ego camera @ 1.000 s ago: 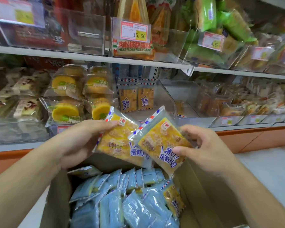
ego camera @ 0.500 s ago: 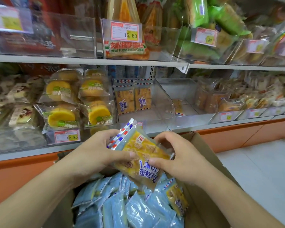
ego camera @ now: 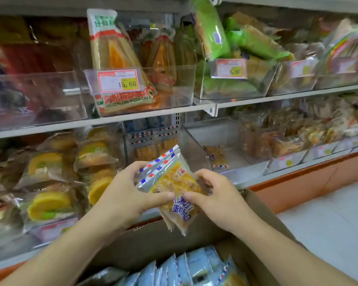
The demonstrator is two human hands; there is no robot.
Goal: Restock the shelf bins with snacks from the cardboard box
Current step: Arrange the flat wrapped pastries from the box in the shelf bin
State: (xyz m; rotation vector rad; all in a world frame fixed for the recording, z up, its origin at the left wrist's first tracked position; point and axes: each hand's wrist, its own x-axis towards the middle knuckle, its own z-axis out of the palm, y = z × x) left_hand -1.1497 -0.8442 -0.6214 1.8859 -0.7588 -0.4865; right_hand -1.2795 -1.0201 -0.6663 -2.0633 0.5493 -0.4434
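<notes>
Both grips pinch one stack of yellow snack packets (ego camera: 175, 189), the left hand (ego camera: 122, 195) and right hand (ego camera: 219, 198) squeezing from either side, probably to square them up for the clear bin (ego camera: 196, 159) just beyond. The stack hangs above the cardboard box (ego camera: 262, 213), where blue packets (ego camera: 186, 269) wait near the viewer.

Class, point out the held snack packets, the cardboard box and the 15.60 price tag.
snack packets (ego camera: 174, 182): head view, yellow front.
cardboard box (ego camera: 153, 242): head view, far inner wall.
15.60 price tag (ego camera: 120, 81): head view, label middle.
</notes>
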